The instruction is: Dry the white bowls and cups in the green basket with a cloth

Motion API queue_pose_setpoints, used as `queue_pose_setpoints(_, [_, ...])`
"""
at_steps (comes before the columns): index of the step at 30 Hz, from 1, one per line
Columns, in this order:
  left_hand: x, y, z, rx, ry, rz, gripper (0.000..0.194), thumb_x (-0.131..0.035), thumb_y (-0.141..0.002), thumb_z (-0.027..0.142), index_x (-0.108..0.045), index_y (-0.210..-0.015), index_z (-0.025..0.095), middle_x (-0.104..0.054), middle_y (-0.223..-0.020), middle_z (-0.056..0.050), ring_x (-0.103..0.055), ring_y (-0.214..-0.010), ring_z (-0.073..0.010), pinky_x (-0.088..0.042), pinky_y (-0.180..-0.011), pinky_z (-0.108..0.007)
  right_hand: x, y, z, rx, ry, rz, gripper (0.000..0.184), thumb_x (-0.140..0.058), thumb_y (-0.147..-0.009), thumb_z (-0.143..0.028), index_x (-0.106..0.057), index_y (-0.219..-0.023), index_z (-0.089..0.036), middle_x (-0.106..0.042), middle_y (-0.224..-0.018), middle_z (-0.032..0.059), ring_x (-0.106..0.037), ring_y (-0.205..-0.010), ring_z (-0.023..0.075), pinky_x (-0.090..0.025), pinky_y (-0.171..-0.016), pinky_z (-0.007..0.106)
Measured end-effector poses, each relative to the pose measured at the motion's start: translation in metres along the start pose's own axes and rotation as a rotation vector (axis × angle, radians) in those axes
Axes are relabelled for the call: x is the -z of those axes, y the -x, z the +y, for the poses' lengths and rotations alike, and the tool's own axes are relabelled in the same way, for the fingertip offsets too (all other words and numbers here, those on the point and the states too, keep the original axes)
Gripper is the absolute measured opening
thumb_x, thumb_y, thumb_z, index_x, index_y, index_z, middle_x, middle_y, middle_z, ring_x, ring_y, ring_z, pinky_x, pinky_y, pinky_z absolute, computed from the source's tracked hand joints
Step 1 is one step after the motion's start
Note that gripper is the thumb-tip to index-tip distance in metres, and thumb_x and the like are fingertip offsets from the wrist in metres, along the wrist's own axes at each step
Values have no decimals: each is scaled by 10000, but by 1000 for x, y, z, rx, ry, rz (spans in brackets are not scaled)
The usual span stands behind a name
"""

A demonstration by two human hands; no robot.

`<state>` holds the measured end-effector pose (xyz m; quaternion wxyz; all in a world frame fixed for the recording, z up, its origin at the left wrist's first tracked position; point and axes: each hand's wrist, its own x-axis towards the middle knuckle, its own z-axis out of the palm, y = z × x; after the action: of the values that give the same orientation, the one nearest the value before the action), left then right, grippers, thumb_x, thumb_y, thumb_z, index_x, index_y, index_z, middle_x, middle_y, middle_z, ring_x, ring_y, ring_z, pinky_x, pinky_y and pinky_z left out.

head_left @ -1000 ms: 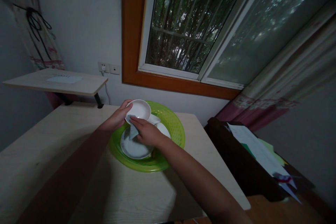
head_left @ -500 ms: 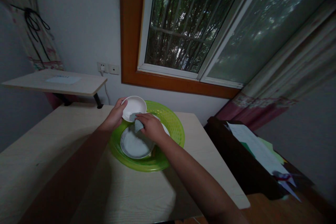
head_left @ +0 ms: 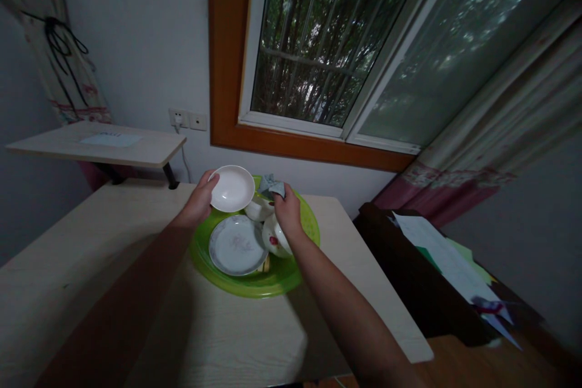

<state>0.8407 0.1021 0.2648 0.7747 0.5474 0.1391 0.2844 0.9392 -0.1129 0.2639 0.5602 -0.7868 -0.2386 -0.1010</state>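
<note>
A white bowl [head_left: 232, 188] is gripped at its left rim by my left hand [head_left: 199, 200], its hollow turned toward me. My right hand [head_left: 288, 209] pinches a grey-green cloth [head_left: 271, 186], apart from the bowl and to its right. Below both hands is a green plastic basket [head_left: 310, 216]. In it lie a white plate [head_left: 237, 245] with a faint flower pattern and two white flowered pieces of crockery, one [head_left: 258, 210] behind and one [head_left: 274, 236] partly hidden by my right hand. Something small and yellowish [head_left: 264, 265] shows beside the plate.
The basket stands on a pale wooden table [head_left: 236, 339]. A raised shelf [head_left: 97, 144] with a paper label is at the back left, near wall sockets [head_left: 187, 119]. Beyond the table's right edge, a dark cabinet [head_left: 409, 273] bears papers. A window is behind.
My right hand has moved right with the cloth, away from the bowl. The bowl's inside and more of the plate now show. My left hand has hardly moved.
</note>
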Motion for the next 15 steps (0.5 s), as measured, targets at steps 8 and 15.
queue_pose_setpoints(8, [-3, 4, -4, -14, -90, -145, 528, -725, -839, 532, -613, -1237, 204, -727, -1090, -76, -690, -920, -227, -539, -735, -297, -15, 19, -18, -31, -106, -288, 424, -551, -1001, -493, -653, -1305, -216, -745, -1232, 96, -725, -1048, 238, -584, -913, 367])
queue_pose_setpoints(15, [-1, 11, -2, -101, -197, -282, 530, -666, -895, 550, -627, -1311, 224, -704, -1269, -89, -677, -1076, -248, -544, -883, -333, -20, 20, -16, 19, 128, -354, 419, -704, -880, -263, -683, -1289, -174, -754, -1259, 117, -706, -1140, 276, -531, -1023, 386])
